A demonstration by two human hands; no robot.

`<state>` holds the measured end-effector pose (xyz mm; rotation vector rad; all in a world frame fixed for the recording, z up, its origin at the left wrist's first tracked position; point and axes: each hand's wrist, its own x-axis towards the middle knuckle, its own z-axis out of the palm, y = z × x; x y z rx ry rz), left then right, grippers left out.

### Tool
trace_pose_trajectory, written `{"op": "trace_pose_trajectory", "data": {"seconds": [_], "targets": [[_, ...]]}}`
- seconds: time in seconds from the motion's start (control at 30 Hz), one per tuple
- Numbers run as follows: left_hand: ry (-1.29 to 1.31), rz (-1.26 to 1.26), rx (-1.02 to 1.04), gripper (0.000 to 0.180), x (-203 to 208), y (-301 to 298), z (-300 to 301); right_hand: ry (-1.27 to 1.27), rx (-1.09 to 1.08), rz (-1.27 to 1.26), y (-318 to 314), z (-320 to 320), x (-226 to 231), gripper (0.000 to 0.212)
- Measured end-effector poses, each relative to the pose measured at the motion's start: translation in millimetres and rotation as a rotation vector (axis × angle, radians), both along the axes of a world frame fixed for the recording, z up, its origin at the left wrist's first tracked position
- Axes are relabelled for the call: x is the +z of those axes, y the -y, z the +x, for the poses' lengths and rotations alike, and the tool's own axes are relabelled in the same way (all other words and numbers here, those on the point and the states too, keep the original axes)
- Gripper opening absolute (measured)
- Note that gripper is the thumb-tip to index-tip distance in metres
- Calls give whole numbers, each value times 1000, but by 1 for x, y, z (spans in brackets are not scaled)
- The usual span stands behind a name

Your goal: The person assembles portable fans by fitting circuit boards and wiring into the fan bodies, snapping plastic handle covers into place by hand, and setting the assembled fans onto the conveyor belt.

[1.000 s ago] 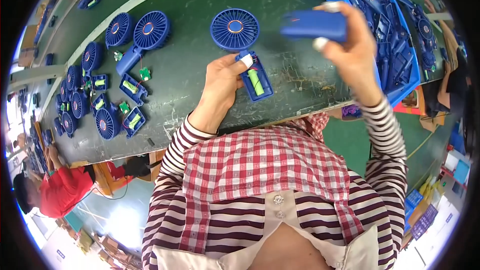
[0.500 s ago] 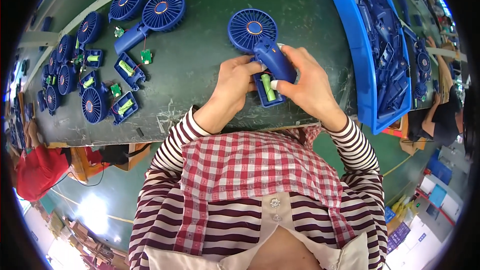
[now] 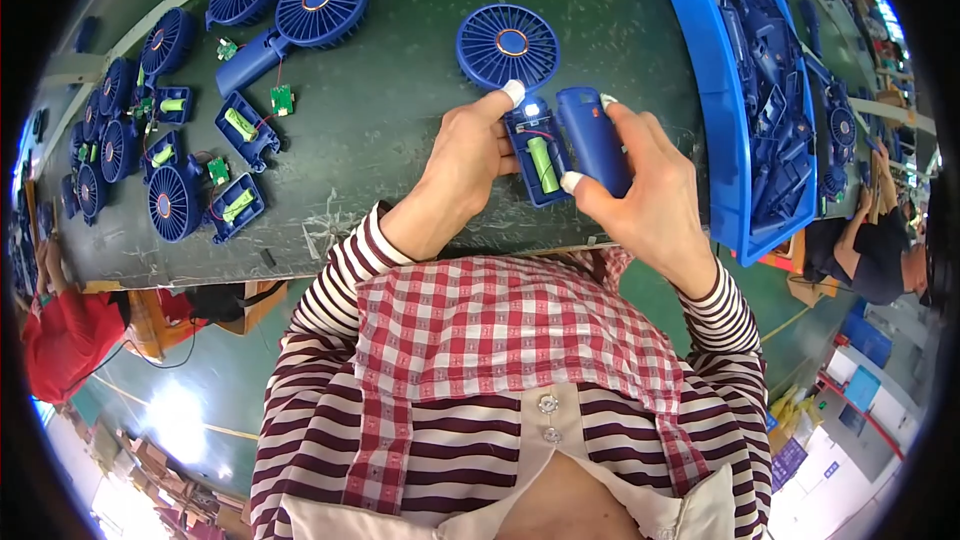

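A blue handheld fan lies before me, its round grille pointing away. Its opened handle half shows a green battery cell, thin wires and a small white glow near the neck. My left hand grips this handle from the left, thumb on the neck just below the grille. In my right hand is a blue handle cover, held between thumb and fingers. The cover stands right beside the opened handle, its rounded outer face upward. Some of my left fingers are hidden behind the handle.
Several blue fans with open handles, such as one fan, crowd the left of the green table. Small green circuit boards hang from them by wires. A blue bin full of blue plastic parts stands on the right. Other people work at both sides.
My right hand has moved the cover off the handle to the right, uncovering the battery compartment. My left thumb has shifted up to the neck, where a white light now shows.
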<state>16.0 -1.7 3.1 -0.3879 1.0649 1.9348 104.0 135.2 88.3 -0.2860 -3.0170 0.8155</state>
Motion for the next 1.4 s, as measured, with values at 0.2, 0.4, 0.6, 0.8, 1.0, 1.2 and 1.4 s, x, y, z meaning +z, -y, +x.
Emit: {"op": "trace_pose_trajectory", "data": {"seconds": [0.2,0.4,0.6,0.8,1.0,1.2,1.4], "targets": [[1,74,22,40,5,0,1,17,128,57,14,-4,-14,56],[-6,80,8,42,5,1,2,9,130,71,18,-9,-22,57],[-11,82,22,43,8,-1,3,-40,158,111,18,-11,-25,58],[1,83,24,40,7,-2,2,-49,175,156,18,-10,-33,58],[-2,61,27,35,1,-3,2,-101,200,249,19,-9,-38,57],[-100,-32,-69,30,-3,-8,3,-207,231,346,19,-9,-43,54],[-54,-52,-89,30,-2,-8,-2,-179,235,297,16,-9,-40,53]]}}
